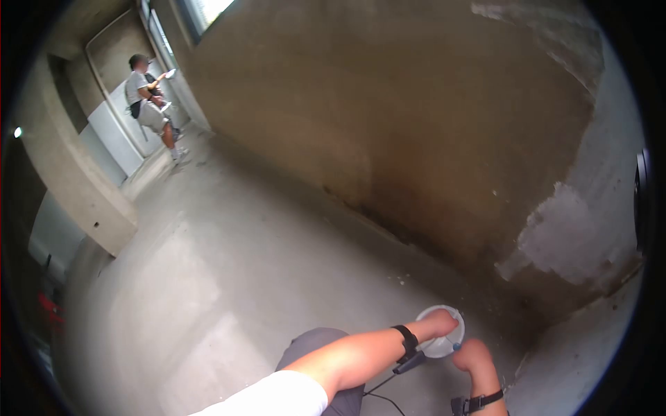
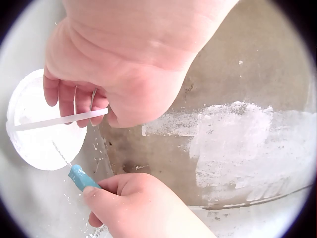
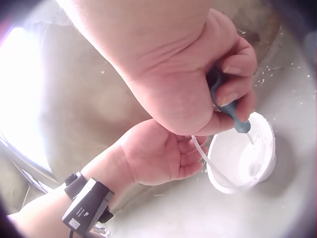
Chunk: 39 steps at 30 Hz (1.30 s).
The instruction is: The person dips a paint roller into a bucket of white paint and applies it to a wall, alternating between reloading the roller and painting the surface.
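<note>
A small white bucket [image 1: 436,348] with white paste inside is at the lower middle of the head view. My left hand [image 1: 437,323] reaches over it, and its fingers [image 2: 67,101] hook round the bucket's white handle [image 2: 54,120]. From the other side, my right hand [image 1: 474,355] grips a tool by its teal handle [image 2: 83,177]. The tool's thin metal shank [image 3: 251,139] points down into the bucket [image 3: 270,148], its far end lost against the white. In the right wrist view my left hand [image 3: 153,153] shows palm up beside the bucket.
Close on the right stands a brown wall [image 1: 416,104] with a white patch [image 1: 565,232]. Grey floor [image 1: 236,229] runs back along it to another person [image 1: 149,104] by a far wall. A pillar [image 1: 90,173] rises at left; white specks dot the floor near the bucket.
</note>
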Each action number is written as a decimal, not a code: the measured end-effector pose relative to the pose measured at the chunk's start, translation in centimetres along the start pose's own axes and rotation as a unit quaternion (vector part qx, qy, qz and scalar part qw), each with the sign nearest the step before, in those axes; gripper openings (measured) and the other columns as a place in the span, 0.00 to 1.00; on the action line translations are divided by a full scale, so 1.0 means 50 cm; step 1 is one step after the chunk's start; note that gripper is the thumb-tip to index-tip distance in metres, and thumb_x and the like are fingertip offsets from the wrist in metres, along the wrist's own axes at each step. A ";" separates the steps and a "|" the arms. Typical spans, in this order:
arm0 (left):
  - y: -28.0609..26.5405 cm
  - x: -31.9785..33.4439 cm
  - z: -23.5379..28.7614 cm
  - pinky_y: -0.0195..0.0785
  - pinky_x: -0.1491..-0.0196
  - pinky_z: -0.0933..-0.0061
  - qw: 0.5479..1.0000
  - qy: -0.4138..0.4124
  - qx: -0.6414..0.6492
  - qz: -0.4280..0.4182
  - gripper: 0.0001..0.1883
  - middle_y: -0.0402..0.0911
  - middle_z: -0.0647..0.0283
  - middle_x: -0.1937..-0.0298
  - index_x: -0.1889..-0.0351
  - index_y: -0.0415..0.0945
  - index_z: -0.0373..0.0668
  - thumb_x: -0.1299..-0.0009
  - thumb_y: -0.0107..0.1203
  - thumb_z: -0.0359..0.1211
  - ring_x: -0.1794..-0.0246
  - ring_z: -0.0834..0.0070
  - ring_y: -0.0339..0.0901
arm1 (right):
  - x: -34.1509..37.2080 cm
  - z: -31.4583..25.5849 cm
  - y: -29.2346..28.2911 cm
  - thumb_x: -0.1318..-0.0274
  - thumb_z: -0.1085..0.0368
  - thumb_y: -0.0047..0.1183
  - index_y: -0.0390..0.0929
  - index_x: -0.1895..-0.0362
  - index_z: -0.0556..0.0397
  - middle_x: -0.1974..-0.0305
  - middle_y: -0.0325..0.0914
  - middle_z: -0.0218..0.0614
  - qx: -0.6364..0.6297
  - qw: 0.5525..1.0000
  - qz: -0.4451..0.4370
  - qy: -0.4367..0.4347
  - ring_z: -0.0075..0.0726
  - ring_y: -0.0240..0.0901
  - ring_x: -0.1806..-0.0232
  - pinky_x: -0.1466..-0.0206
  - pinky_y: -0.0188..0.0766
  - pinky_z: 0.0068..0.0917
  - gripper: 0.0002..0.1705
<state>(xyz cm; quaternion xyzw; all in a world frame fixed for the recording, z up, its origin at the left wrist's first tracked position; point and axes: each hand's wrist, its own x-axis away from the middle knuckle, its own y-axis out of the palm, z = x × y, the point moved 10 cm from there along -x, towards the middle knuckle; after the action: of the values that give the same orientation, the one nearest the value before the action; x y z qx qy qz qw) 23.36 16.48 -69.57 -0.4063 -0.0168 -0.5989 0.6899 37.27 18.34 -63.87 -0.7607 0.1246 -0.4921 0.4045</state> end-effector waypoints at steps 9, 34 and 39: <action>-0.026 0.046 0.020 0.69 0.42 0.56 0.994 -0.033 0.097 0.031 0.22 0.82 0.40 0.48 0.54 0.82 0.29 0.31 0.50 0.40 0.44 0.48 0.79 | -0.060 0.030 0.051 0.59 0.59 0.60 0.86 0.62 0.58 0.57 0.83 0.55 0.058 0.998 0.008 -0.029 0.56 0.81 0.51 0.48 0.77 0.41 0.19; 0.010 0.020 -0.001 0.69 0.65 0.59 0.984 -0.052 0.167 -0.016 0.21 0.82 0.51 0.67 0.66 0.81 0.34 0.29 0.51 0.45 0.69 0.63 0.80 | -0.015 0.067 0.012 0.59 0.56 0.60 0.86 0.63 0.58 0.59 0.83 0.54 0.057 0.998 0.028 0.002 0.56 0.81 0.52 0.48 0.77 0.41 0.21; 0.046 0.016 -0.011 0.66 0.71 0.66 0.936 -0.053 0.343 -0.058 0.18 0.76 0.61 0.69 0.65 0.77 0.40 0.28 0.50 0.46 0.72 0.72 0.73 | 0.010 0.038 0.039 0.51 0.53 0.56 0.87 0.60 0.56 0.56 0.83 0.53 0.077 0.997 0.017 -0.012 0.56 0.81 0.50 0.47 0.77 0.43 0.22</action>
<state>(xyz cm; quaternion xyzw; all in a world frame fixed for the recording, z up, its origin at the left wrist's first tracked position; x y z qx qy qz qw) 25.25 15.38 -70.78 -0.1742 -0.2808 -0.5732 0.7498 39.55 17.73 -65.36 -0.7309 0.0948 -0.4840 0.4718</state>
